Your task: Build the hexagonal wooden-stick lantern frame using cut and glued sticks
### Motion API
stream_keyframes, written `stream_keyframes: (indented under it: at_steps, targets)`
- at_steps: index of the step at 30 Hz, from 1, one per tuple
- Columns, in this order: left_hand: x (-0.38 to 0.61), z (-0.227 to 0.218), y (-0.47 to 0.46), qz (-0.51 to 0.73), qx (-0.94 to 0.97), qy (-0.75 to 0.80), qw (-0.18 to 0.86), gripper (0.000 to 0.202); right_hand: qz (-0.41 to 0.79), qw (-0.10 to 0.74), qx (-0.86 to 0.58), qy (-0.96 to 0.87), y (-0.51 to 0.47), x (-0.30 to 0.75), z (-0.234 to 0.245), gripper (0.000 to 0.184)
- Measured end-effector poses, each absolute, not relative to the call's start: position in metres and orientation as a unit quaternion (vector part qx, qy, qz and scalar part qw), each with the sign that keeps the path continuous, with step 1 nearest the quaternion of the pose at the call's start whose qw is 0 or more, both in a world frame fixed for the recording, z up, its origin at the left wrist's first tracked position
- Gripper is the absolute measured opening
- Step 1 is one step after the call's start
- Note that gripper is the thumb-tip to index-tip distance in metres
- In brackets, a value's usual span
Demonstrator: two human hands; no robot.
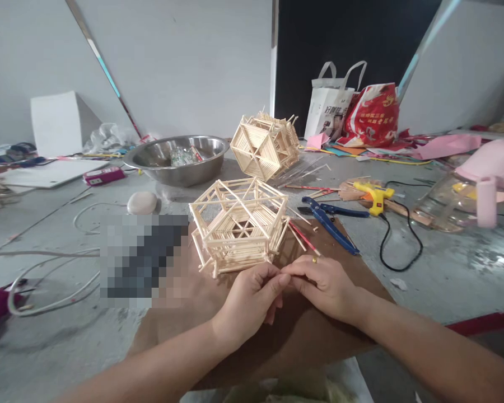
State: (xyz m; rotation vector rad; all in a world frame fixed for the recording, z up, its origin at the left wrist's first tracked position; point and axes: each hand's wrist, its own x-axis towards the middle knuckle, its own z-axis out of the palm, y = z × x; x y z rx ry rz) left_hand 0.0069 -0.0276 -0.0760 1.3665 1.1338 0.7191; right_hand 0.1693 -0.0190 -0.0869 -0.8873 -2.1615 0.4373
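Editor: Where are the fingers?

Photographer: The person's left hand and right hand meet, thumbs and fingertips drawn together; whether anything is pinched between them, the view cannot tell. Just beyond the fingers, a hexagonal stick frame sits on a brown sheet.

Editor: Its handling?

Photographer: Likely light, stiff, and fragile at the joints; the stacked lower wall looks a safer hold than the thin upper rim.

Editor: Any writing?

Photographer: Well beyond the fingers, a white bag bears dark Chinese characters, seemingly starting "好"; a red bag carries pale ones, too blurred to read.
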Motion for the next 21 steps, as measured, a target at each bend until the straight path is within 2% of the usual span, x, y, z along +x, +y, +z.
stream_keyframes:
  at_steps: [5,10,16,21]
  targets:
    - [0.001,-0.079,-0.023,0.251,0.725,0.474,0.432,0.027,0.161,0.364,-0.374,-0.838,-0.017,0.17,-0.09,0.018]
    - [-0.001,-0.087,-0.024,0.211,0.82,0.473,0.244,0.02,0.12,0.242,-0.443,-0.855,-0.02,0.165,-0.09,0.022]
    - [0.002,-0.089,-0.025,0.15,0.849,0.482,0.158,0.021,0.01,0.082,-0.489,-0.868,-0.025,0.151,-0.092,0.018]
    - [0.002,-0.091,-0.025,0.13,0.86,0.479,0.121,0.02,-0.017,0.067,-0.478,-0.876,-0.026,0.149,-0.097,0.013]
